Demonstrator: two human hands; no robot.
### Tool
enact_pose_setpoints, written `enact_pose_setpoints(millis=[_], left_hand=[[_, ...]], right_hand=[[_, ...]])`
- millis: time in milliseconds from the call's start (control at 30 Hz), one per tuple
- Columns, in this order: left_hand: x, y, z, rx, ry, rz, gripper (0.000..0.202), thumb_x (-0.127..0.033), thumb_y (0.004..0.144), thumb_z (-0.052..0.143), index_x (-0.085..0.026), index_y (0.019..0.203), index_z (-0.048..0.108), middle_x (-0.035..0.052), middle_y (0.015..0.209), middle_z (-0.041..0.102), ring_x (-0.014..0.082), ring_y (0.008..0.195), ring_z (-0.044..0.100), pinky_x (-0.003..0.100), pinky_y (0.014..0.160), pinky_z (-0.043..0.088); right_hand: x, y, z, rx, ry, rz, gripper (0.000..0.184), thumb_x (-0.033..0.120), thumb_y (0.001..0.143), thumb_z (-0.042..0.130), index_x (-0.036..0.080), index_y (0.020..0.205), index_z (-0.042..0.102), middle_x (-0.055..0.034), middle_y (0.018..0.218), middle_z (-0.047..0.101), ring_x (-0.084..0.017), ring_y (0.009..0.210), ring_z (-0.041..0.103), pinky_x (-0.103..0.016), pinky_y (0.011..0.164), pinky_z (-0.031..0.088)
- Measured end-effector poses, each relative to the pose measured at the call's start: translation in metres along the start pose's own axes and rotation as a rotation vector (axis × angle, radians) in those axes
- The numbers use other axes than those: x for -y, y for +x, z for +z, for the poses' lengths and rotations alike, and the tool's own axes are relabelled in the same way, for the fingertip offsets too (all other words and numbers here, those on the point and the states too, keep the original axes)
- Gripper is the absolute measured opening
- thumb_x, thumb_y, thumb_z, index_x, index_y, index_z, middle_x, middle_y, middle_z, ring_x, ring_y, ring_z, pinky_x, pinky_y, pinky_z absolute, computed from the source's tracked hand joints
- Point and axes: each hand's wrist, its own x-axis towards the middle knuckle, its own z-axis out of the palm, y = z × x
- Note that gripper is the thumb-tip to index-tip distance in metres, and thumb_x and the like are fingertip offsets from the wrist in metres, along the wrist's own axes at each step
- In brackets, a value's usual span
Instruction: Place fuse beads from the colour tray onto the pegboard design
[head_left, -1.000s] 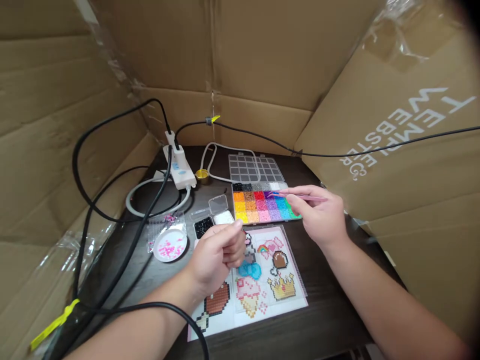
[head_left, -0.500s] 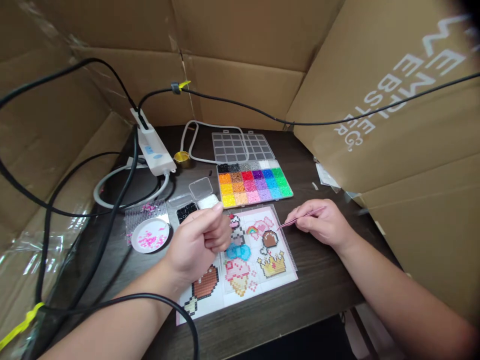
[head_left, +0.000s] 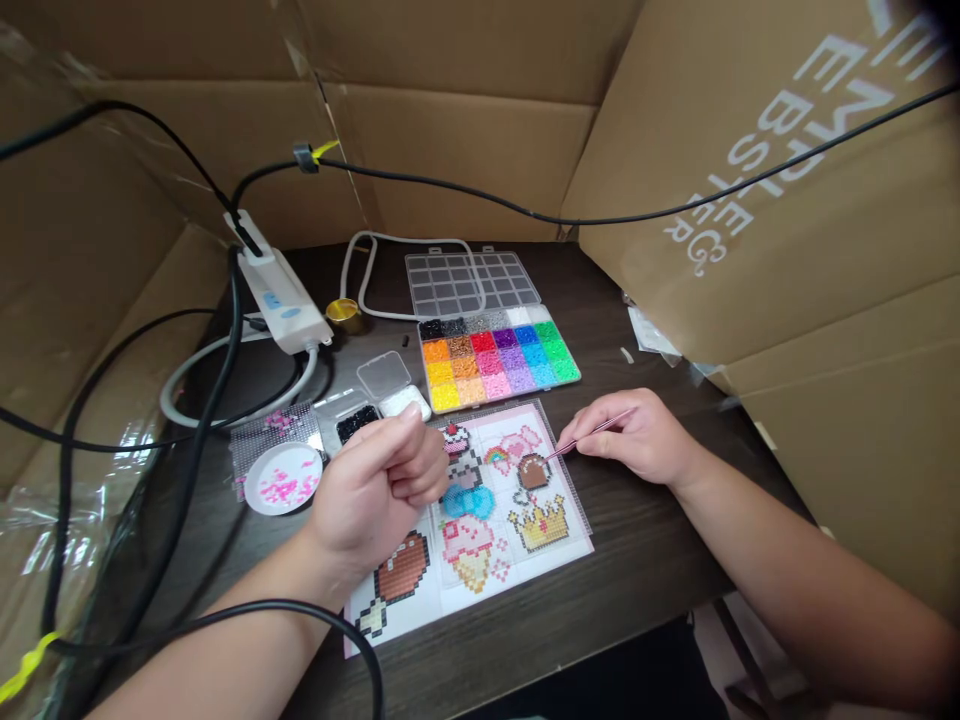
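Note:
My right hand (head_left: 619, 438) pinches a pair of pink tweezers (head_left: 600, 428), whose tip points down at the brown dome design (head_left: 534, 471) on the pattern sheet (head_left: 559, 570). A clear pegboard lies over that sheet, which shows pixel pictures such as a crown (head_left: 541, 525), an ice cream cone (head_left: 471, 552) and a blue bow (head_left: 468, 502). My left hand (head_left: 386, 480) is curled closed above the sheet's left part and hides some of it. Whether its fingers hold anything is hidden.
A bead box (head_left: 499, 365) with many colours lies open behind the sheet. Small boxes of black beads (head_left: 357, 424) and white beads (head_left: 406, 403) stand beside it. A white dish (head_left: 283, 478) holds pink beads. Left are a power strip (head_left: 281, 295) and black cables (head_left: 229, 370); cardboard walls surround the table.
The camera view has shifted slightly, moving the scene leftward. The tweezers' tip stays near the brown dome design, and my left hand remains curled in much the same place.

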Motion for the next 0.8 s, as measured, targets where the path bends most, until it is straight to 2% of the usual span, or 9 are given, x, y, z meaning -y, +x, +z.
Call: enact_pose_setpoints(millis=[300, 533, 667, 800], left_hand=[[0.0, -0.001, 0.001, -0.013, 0.013, 0.003, 0.056, -0.038, 0.087, 0.061, -0.018, 0.054, 0.02, -0.0055, 0.052, 0.016, 0.0077, 0.046, 0.016, 0.022, 0.043, 0.022], [0.002, 0.0, -0.003, 0.015, -0.024, 0.009, 0.055, -0.039, 0.086, 0.063, -0.018, 0.053, 0.023, -0.0062, 0.051, 0.016, 0.0071, 0.045, 0.016, 0.023, 0.043, 0.018], [0.004, -0.001, -0.007, 0.046, -0.05, 0.016, 0.054, -0.039, 0.087, 0.061, -0.019, 0.053, 0.025, -0.0065, 0.051, 0.018, 0.0067, 0.044, 0.016, 0.023, 0.044, 0.017], [0.005, -0.001, -0.011, 0.053, -0.078, 0.027, 0.054, -0.038, 0.087, 0.061, -0.019, 0.054, 0.024, -0.0071, 0.05, 0.018, 0.0064, 0.043, 0.016, 0.023, 0.044, 0.015]], right_hand=[[0.0, 0.0, 0.0, -0.003, 0.001, -0.009, 0.004, 0.022, 0.08, 0.076, 0.023, 0.082, 0.079, -0.0045, 0.085, 0.08, -0.019, 0.078, 0.077, -0.03, 0.074, 0.061], [-0.007, 0.0, -0.005, -0.038, 0.067, 0.042, 0.005, 0.026, 0.079, 0.078, 0.022, 0.082, 0.079, -0.0071, 0.087, 0.08, -0.019, 0.075, 0.074, -0.026, 0.062, 0.056], [-0.014, 0.004, 0.0, -0.132, 0.116, 0.069, 0.007, 0.027, 0.078, 0.079, 0.022, 0.083, 0.079, -0.0074, 0.086, 0.079, -0.013, 0.057, 0.062, -0.024, 0.049, 0.044], [-0.007, 0.021, 0.009, -0.323, 0.144, 0.023, 0.011, 0.03, 0.081, 0.076, 0.022, 0.089, 0.079, -0.0013, 0.06, 0.068, -0.009, 0.047, 0.045, -0.024, 0.045, 0.034]])
